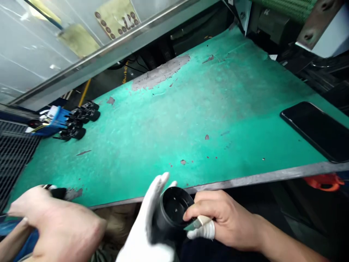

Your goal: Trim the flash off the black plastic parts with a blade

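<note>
Your gloved left hand (143,222) is wrapped around the left side of the black cup (167,231), its fingers reaching toward the far side of the rim. The cup is at the near edge of the tabletop (152,134), mouth up; whether it touches that edge, you cannot tell from here. Your bare right hand (229,220) is closed on a small tool (196,222), thumb over the cup's right rim, with a white finger cover (207,231) just below. The hands are close together, one on each side of the cup.

The step in hand looks like work along the rim with the tool. To do it well, let your left palm bear the load and brace the cup so that it cannot turn under pressure. Use your right thumb on the rim as a guide, with light, even strokes, and turn the cup rather than twisting your wrist. If the tool's edge is sharp, as it may be, mind your thumb, which lies near its path, and your left fingertips across the mouth.

Mind your elbow room: a co-worker's arm (62,222) is near on the left. The phone (319,131) lies well apart, to the right.
</note>
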A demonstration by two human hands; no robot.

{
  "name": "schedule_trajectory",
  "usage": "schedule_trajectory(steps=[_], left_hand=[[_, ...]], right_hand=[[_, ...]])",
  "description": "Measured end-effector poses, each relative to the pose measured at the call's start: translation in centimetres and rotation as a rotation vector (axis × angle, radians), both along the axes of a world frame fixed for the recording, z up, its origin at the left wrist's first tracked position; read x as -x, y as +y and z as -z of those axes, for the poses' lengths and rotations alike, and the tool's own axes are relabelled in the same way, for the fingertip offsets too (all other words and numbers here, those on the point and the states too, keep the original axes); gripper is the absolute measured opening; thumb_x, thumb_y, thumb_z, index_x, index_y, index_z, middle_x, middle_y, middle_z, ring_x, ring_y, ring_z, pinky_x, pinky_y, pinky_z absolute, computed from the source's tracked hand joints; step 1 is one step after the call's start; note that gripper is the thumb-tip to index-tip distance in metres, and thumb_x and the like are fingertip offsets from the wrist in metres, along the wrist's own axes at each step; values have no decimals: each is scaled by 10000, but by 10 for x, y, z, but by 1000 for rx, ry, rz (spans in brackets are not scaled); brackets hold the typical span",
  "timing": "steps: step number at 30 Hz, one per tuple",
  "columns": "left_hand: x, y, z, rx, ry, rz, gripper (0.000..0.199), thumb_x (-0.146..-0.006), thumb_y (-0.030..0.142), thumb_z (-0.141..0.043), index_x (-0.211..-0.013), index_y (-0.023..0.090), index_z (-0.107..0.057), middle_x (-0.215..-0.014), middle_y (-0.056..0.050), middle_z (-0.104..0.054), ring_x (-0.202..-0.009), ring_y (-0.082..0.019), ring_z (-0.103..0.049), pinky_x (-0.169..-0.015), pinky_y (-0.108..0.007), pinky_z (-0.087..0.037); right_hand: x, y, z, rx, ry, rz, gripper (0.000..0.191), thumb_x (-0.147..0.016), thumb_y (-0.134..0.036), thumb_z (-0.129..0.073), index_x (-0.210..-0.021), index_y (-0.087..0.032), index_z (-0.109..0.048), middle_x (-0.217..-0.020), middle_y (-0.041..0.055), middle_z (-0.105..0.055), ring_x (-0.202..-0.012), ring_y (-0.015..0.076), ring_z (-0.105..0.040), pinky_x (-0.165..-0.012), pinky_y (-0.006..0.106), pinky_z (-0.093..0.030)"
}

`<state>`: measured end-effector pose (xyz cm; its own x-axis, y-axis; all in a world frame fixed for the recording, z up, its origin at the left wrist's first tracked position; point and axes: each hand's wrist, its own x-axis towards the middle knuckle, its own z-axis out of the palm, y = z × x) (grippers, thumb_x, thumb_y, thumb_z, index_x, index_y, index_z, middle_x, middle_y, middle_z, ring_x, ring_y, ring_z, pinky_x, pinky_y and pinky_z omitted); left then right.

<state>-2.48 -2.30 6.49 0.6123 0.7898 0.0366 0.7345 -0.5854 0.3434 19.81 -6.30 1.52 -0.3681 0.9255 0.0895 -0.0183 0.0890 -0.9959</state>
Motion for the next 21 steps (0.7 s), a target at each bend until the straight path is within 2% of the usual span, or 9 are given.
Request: schedule_trajectory(steps=[2,4,6,9,11,13,15,17,21], left_hand=[[1,10,-16,268,-31,2,1148,-624,104,-872,-1551,281,-220,-1348,-132,-631,-1134,-291,-688,-865,-389,-646],[0,14,-23,365,-47,-85,1057,-651,141,-850,-1521,283,-266,-1372,-107,-607,-1197,-281,-652,-986,-423,-594],[-2,15,-20,178,-37,-192,884,-708,187,-809,-1463,253,-353,-1396,-116,-559,-1279,-298,-583,-1085,-498,-515],[1,17,-5,-71,25,-138,667,-795,172,-721,-1395,208,-433,-1364,-133,-544,-1305,-302,-533,-1126,-532,-456],[6,22,5,-76,78,-58,621,-814,123,-674,-1385,201,-444,-1352,-130,-547,-1303,-293,-520,-1127,-518,-449],[10,28,11,-35,117,-30,627,-812,100,-654,-1392,197,-436,-1358,-129,-541,-1307,-286,-506,-1127,-503,-447],[13,33,13,0,130,-35,642,-807,105,-658,-1401,192,-427,-1366,-130,-528,-1313,-286,-492,-1129,-496,-442],[13,36,12,32,135,-48,657,-803,110,-664,-1407,189,-419,-1376,-131,-514,-1320,-288,-480,-1133,-496,-434],[11,38,10,73,135,-64,663,-801,93,-647,-1412,192,-409,-1373,-137,-504,-1314,-291,-481,-1119,-504,-443]], right_hand=[[-4,5,-3,-136,-62,-35,254,-978,-353,-588,-1147,-204,-706,-904,28,-651,-775,130,-578,-693,252,-424],[-10,6,-6,-110,-141,-7,296,-995,-309,-546,-1266,-213,-615,-1065,57,-662,-903,150,-615,-793,265,-475],[-22,5,-8,-31,-255,47,354,-1006,-266,-496,-1356,-217,-503,-1212,86,-626,-1044,172,-612,-904,301,-497],[-44,12,-6,-77,-502,38,488,-946,-78,-396,-1406,-228,-462,-1257,97,-606,-1124,198,-592,-969,364,-499],[-51,25,-3,-203,-686,-22,611,-887,-13,-385,-1447,-243,-464,-1177,82,-645,-1056,213,-625,-905,376,-525],[-48,44,-2,-290,-844,-125,618,-898,-44,-429,-1472,-273,-461,-1032,50,-689,-873,212,-675,-742,345,-545],[-33,64,-5,-314,-936,-265,519,-914,-111,-507,-1408,-267,-538,-931,37,-703,-723,202,-685,-621,308,-517],[-13,81,-12,-312,-984,-367,331,-902,-118,-542,-1205,-179,-662,-887,72,-706,-692,201,-689,-596,292,-504],[19,95,-23,-321,-988,-399,152,-886,-72,-541,-923,-98,-686,-800,125,-695,-658,192,-675,-560,267,-489]])
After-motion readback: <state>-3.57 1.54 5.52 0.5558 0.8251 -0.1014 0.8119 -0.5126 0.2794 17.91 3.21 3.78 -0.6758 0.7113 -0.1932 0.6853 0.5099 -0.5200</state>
